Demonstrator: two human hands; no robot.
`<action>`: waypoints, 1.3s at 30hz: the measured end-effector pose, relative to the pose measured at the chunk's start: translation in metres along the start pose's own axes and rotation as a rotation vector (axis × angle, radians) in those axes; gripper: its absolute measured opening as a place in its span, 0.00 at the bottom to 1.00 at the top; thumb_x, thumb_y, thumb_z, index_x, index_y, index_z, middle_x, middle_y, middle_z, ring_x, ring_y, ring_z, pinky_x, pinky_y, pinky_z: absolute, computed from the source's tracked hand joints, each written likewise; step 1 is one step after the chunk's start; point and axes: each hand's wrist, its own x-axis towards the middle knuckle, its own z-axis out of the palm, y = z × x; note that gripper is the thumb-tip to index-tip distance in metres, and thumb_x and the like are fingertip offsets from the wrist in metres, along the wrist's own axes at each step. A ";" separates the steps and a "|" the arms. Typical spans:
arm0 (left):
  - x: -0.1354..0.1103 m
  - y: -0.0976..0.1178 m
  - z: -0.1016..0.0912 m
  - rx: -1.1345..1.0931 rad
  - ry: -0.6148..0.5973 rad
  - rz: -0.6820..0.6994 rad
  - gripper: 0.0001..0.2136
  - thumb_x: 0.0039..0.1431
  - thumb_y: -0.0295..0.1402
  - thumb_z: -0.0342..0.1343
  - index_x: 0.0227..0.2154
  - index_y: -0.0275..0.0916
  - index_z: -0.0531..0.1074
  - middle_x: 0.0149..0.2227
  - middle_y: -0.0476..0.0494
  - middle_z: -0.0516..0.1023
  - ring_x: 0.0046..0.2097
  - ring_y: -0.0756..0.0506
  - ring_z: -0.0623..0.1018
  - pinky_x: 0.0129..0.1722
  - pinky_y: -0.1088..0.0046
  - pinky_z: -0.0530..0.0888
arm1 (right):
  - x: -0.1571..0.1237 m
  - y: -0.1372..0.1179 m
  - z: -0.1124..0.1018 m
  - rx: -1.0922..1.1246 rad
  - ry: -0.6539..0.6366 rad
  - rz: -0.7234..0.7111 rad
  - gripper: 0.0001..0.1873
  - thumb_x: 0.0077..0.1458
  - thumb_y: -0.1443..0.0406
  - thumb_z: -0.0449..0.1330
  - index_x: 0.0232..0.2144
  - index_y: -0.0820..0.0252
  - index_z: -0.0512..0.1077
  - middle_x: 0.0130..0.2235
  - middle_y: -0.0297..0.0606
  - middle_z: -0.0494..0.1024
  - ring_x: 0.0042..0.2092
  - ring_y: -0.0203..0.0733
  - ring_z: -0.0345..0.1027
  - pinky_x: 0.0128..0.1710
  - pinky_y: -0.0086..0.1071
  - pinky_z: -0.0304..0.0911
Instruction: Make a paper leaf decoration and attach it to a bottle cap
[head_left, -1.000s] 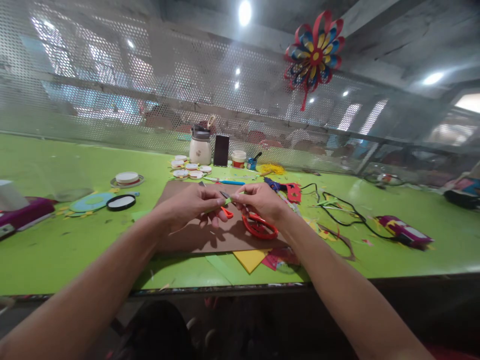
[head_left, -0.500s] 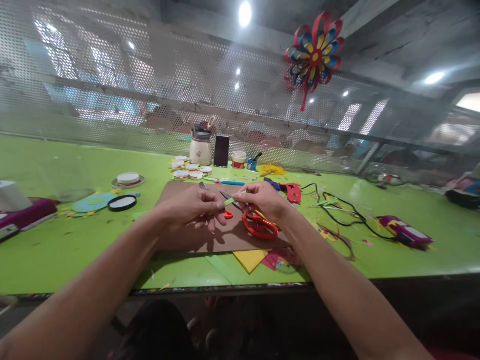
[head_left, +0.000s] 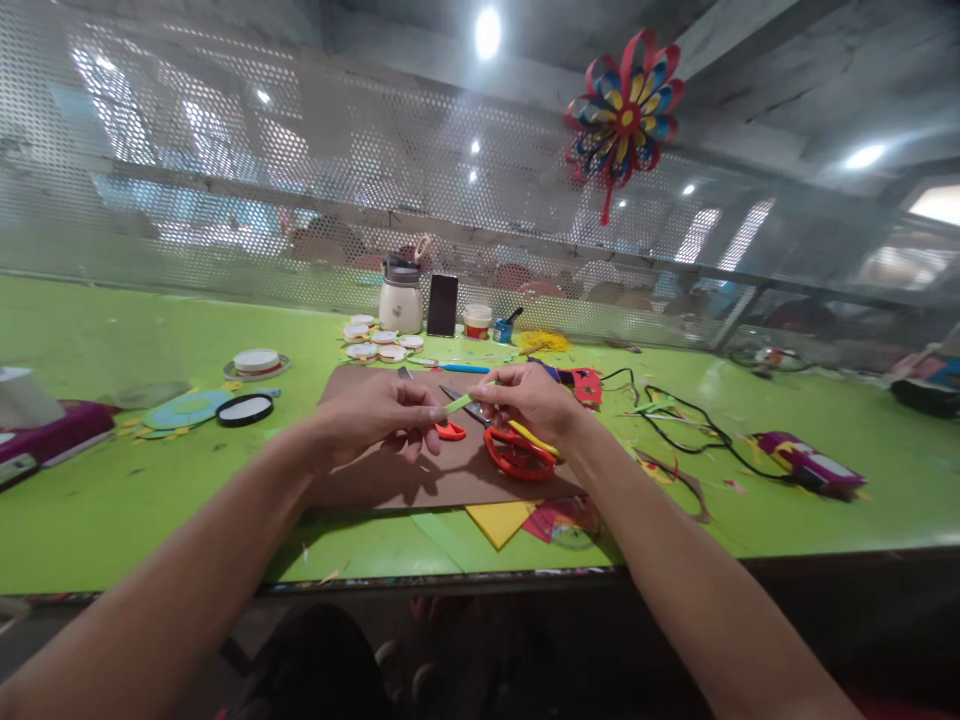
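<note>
A narrow light-green paper strip (head_left: 460, 402) is stretched between my two hands. My left hand (head_left: 390, 412) pinches one end between thumb and fingers, and my right hand (head_left: 525, 398) pinches the other end. Both hands are above a brown board (head_left: 375, 485). Beneath my right hand lie scissors with red handles (head_left: 519, 455), their blades partly hidden. A yellow handle (head_left: 534, 438) shows beside them. An orange-red handle (head_left: 451, 431) of another tool sits under my left fingers. Yellow paper (head_left: 499, 522) pokes out at the board's near edge.
A jug (head_left: 400, 302), a dark phone (head_left: 443, 305) and small pots (head_left: 478, 322) stand at the back. White round pieces (head_left: 363, 352) lie before the jug. To the right are a black cord (head_left: 694, 415) and a purple device (head_left: 811, 465). A paper flower (head_left: 628, 118) hangs above.
My hands have drawn slightly apart, and more of the green strip shows between them. My left fingers have curled in somewhat. The scissors stay where they were.
</note>
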 end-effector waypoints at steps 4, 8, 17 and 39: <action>0.000 -0.001 -0.001 0.001 0.013 0.027 0.12 0.54 0.39 0.61 0.26 0.34 0.74 0.25 0.44 0.80 0.21 0.55 0.71 0.18 0.82 0.58 | 0.002 0.003 -0.003 0.012 0.000 -0.008 0.13 0.42 0.59 0.70 0.22 0.64 0.74 0.18 0.31 0.71 0.19 0.29 0.59 0.18 0.26 0.55; 0.001 -0.001 -0.003 -0.017 0.002 0.041 0.11 0.54 0.38 0.61 0.27 0.34 0.75 0.25 0.44 0.79 0.22 0.55 0.71 0.19 0.82 0.59 | 0.003 0.006 -0.005 0.031 -0.004 -0.011 0.13 0.42 0.59 0.70 0.23 0.63 0.74 0.19 0.31 0.72 0.20 0.29 0.60 0.19 0.26 0.56; -0.001 -0.004 -0.012 0.076 -0.017 0.049 0.07 0.52 0.35 0.62 0.27 0.36 0.77 0.25 0.43 0.80 0.25 0.51 0.74 0.21 0.79 0.63 | 0.000 0.002 -0.002 -0.005 -0.007 -0.010 0.12 0.41 0.59 0.69 0.23 0.63 0.74 0.18 0.31 0.71 0.20 0.30 0.60 0.19 0.26 0.56; 0.008 -0.007 -0.004 0.180 0.060 0.179 0.11 0.51 0.41 0.61 0.24 0.37 0.76 0.24 0.47 0.76 0.28 0.50 0.70 0.29 0.74 0.64 | 0.002 0.009 0.005 0.001 -0.040 -0.016 0.08 0.44 0.63 0.68 0.22 0.62 0.74 0.19 0.31 0.71 0.21 0.31 0.61 0.21 0.28 0.57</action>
